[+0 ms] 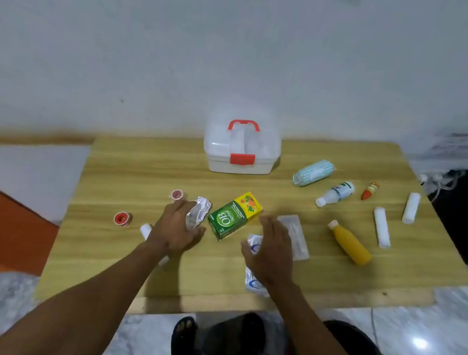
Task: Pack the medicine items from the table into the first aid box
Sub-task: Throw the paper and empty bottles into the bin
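Light wooden table [138, 170] set against a white wall, with marbled floor below it.

First aid box [241, 151]: translucent white with a red handle and latch, lid down, standing at the upper centre of the table near the wall.

Items lying on the table, all outside the box:
- green and yellow carton [233, 216], centre of frame, between the two hands;
- foil blister pack [199, 213], just left of the carton;
- two red tape rolls [177, 194] [122, 218], left of centre;
- clear flat packet [293, 236] and white printed sachet [252, 281], right of the carton;
- yellow bottle [349, 243], two white gauze rolls [381, 231] [411, 208], small red tube [370, 191], white bottle [336, 193] and striped bandage roll [313, 173], all at the right of the frame.

Left hand [177, 229]: fingers extended and relaxed, lying along the left edge of the foil blister pack and gripping nothing. Contact with the pack cannot be confirmed.

Right hand [271, 254]: flat, fingers straight, holding nothing. It is positioned over the white printed sachet and the near edge of the clear flat packet.
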